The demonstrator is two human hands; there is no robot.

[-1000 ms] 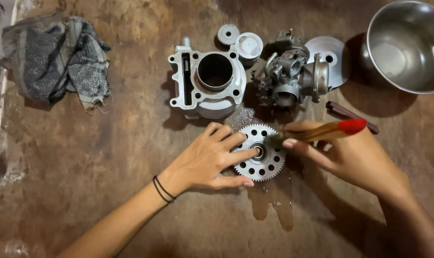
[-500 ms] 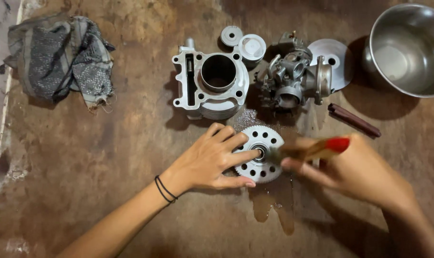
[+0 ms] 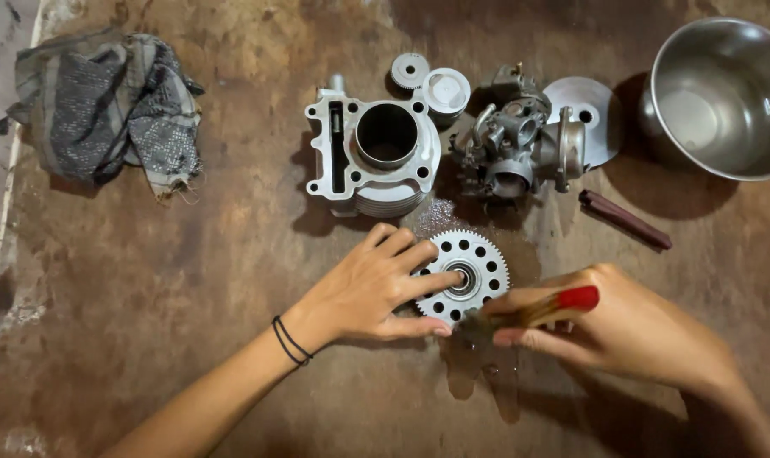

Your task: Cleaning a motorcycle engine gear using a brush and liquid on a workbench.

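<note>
A round silver toothed gear (image 3: 478,263) with a ring of holes lies flat on the brown wet surface. My left hand (image 3: 372,288) rests on its left side, fingers spread, one fingertip at the centre hub. My right hand (image 3: 622,331) grips a brush with a red-tipped wooden handle (image 3: 563,303); its bristles touch the gear's lower right edge. A puddle of liquid (image 3: 487,373) spreads below the gear.
Behind the gear stand a grey engine cylinder block (image 3: 376,157), a small gear (image 3: 409,69), a piston (image 3: 446,89), a carburettor (image 3: 516,144) and a metal disc (image 3: 593,106). A steel bowl (image 3: 724,93) sits at the right, a dark stick (image 3: 624,219) near it, a rag (image 3: 105,110) at the left.
My right hand has drawn the brush down and to the right, from the gear's centre to its lower right edge. My left hand stays on the gear.
</note>
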